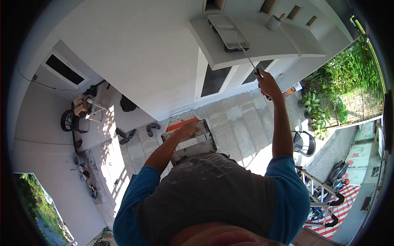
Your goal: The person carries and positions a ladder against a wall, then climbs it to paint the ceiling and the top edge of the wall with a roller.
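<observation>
My right hand (pixel 269 85) is closed around the dark handle of a paint roller (pixel 248 58). Its thin metal rod runs up and left over a paint tray (pixel 242 39), with the roller end inside the tray. The tray rests on a grey ledge (pixel 266 47) jutting from the wall. Lower down, my left hand (pixel 188 129) is over the paint-spattered top of a stepladder (pixel 201 146), beside its red-orange part; the fingers are blurred and cannot be made out.
A paint pot (pixel 273 23) with a brush stands farther along the ledge. Below are windows (pixel 215 80) and tiled paving. Sandals (pixel 153 129) lie left of the stepladder. A chair (pixel 304 143), another ladder (pixel 322 192) and a parked motorbike (pixel 337 174) are at right.
</observation>
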{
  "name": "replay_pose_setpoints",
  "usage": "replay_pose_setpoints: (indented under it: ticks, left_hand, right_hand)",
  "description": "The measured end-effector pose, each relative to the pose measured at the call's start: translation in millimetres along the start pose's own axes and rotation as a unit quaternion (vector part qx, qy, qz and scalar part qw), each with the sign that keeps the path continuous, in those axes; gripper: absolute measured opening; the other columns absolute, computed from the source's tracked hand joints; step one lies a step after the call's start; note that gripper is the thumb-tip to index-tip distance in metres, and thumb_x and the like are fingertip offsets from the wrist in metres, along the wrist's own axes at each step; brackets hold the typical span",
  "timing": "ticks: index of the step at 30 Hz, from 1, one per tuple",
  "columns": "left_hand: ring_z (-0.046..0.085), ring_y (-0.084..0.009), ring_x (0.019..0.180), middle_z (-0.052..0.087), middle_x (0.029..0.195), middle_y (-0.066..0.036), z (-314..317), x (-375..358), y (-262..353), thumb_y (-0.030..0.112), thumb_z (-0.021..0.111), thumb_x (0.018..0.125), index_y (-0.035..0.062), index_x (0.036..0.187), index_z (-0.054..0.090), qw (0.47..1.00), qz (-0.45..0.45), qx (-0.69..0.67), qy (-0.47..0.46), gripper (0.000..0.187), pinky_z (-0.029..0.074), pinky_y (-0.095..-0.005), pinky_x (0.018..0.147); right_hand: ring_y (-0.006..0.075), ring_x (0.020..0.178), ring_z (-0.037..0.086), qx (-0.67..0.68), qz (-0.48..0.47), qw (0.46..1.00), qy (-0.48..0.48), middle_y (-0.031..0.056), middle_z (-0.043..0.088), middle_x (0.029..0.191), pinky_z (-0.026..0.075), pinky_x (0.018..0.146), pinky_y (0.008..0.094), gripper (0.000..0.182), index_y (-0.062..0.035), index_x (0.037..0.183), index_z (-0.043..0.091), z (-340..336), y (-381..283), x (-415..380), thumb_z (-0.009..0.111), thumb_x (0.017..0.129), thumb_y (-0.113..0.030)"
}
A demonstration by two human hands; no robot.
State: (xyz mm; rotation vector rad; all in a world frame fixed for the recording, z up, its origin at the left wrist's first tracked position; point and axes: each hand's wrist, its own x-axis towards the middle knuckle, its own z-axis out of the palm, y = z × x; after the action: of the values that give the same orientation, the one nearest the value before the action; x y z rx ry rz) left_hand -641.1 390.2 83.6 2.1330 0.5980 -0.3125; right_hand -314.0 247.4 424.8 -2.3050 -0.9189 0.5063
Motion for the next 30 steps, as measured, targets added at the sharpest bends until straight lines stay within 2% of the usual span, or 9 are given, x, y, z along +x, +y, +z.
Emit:
replay_pose_setpoints:
  ticks: [4, 6, 16, 18, 19, 21, 22, 24, 30]
  left_hand:
    - [0.059, -0.0362, 0.115, 0.060, 0.126, -0.022, -7.9, -5.6, 10.1, 0.044, 0.065, 0.089, 0.0108, 0.145, 0.040, 1.000, -0.006, -0.011, -0.007, 0.070, 0.046, -0.0441, 0.094]
    - [0.058, -0.0363, 0.117, 0.059, 0.128, -0.022, -7.3, -4.8, 8.7, 0.043, 0.065, 0.089, 0.0108, 0.145, 0.039, 1.000, -0.002, -0.003, -0.003, 0.070, 0.045, -0.0442, 0.096]
    - [0.052, -0.0358, 0.126, 0.054, 0.137, -0.021, -10.9, -10.6, 15.8, 0.044, 0.064, 0.091, 0.0110, 0.146, 0.038, 1.000, -0.004, 0.006, 0.004, 0.069, 0.041, -0.0447, 0.103]
    - [0.052, -0.0356, 0.126, 0.054, 0.136, -0.021, -15.6, -13.4, 22.7, 0.043, 0.064, 0.090, 0.0110, 0.145, 0.039, 1.000, -0.014, 0.010, -0.005, 0.069, 0.042, -0.0448, 0.103]
    - [0.052, -0.0353, 0.126, 0.054, 0.136, -0.020, -17.8, -14.9, 26.2, 0.043, 0.065, 0.090, 0.0110, 0.145, 0.039, 1.000, -0.023, 0.013, -0.014, 0.068, 0.042, -0.0448, 0.102]
    - [0.052, -0.0352, 0.126, 0.055, 0.136, -0.020, -12.9, -12.2, 20.1, 0.042, 0.065, 0.090, 0.0109, 0.145, 0.040, 1.000, -0.013, 0.013, -0.003, 0.068, 0.042, -0.0447, 0.102]
    - [0.052, -0.0350, 0.126, 0.055, 0.135, -0.020, -10.8, -10.5, 17.2, 0.041, 0.066, 0.090, 0.0108, 0.144, 0.040, 1.000, -0.004, 0.012, 0.009, 0.067, 0.042, -0.0445, 0.102]
    - [0.052, -0.0348, 0.126, 0.055, 0.135, -0.020, -13.2, -11.7, 20.7, 0.040, 0.066, 0.090, 0.0104, 0.144, 0.041, 1.000, -0.007, 0.012, 0.004, 0.067, 0.042, -0.0443, 0.102]
    - [0.052, -0.0341, 0.126, 0.055, 0.135, -0.019, -16.0, -15.3, 24.3, 0.040, 0.066, 0.089, 0.0085, 0.143, 0.042, 1.000, 0.002, 0.018, 0.004, 0.067, 0.042, -0.0438, 0.102]
  right_hand:
    - [0.0108, 0.042, 0.046, 0.016, -0.012, 1.000, -0.003, 0.0030, 0.050, 0.060, 0.040, 0.039, 0.0298, 0.051, -0.0058, 0.146, 0.040, 8.7, -3.9, 8.7, 0.050, 0.097, -0.016]
    - [0.0150, 0.043, 0.052, 0.009, -0.015, 1.000, 0.015, 0.0065, 0.054, 0.057, 0.044, 0.043, 0.0335, 0.052, -0.0071, 0.146, 0.040, 10.0, -7.8, 6.7, 0.053, 0.097, -0.017]
    - [0.0145, 0.044, 0.051, -0.001, -0.006, 1.000, 0.002, 0.0082, 0.056, 0.061, 0.044, 0.043, 0.0334, 0.052, -0.0060, 0.146, 0.040, 7.4, 3.3, -9.3, 0.053, 0.097, -0.019]
    - [0.0257, 0.059, 0.064, -0.027, 0.017, 0.999, 0.003, 0.0184, 0.067, 0.081, 0.051, 0.056, 0.0382, 0.051, -0.0042, 0.144, 0.042, 3.0, -3.1, -22.1, 0.053, 0.097, -0.019]
    - [0.0257, 0.059, 0.064, -0.027, 0.018, 0.999, 0.004, 0.0184, 0.067, 0.081, 0.051, 0.056, 0.0382, 0.051, -0.0042, 0.144, 0.042, 4.5, 4.6, -21.0, 0.053, 0.097, -0.019]
    - [0.0385, 0.087, 0.069, -0.082, -0.036, 0.995, 0.036, 0.0269, 0.067, 0.106, 0.052, 0.076, 0.0430, 0.049, -0.0021, 0.142, 0.044, 7.1, 18.9, -20.7, 0.052, 0.097, -0.018]
    - [0.0385, 0.087, 0.069, -0.082, -0.035, 0.995, 0.038, 0.0269, 0.067, 0.106, 0.052, 0.076, 0.0430, 0.049, -0.0021, 0.142, 0.044, 7.3, 25.7, -20.8, 0.052, 0.097, -0.018]
    - [0.0435, 0.106, 0.062, -0.057, -0.050, 0.996, 0.044, 0.0302, 0.062, 0.117, 0.048, 0.088, 0.0454, 0.048, -0.0009, 0.141, 0.044, 4.8, 20.3, -33.8, 0.052, 0.097, -0.018]
    - [0.0368, 0.095, 0.067, -0.028, 0.026, 0.999, 0.016, 0.0292, 0.064, 0.111, 0.050, 0.082, 0.0409, 0.048, -0.0009, 0.142, 0.044, -5.2, 8.3, -65.5, 0.052, 0.097, -0.018]
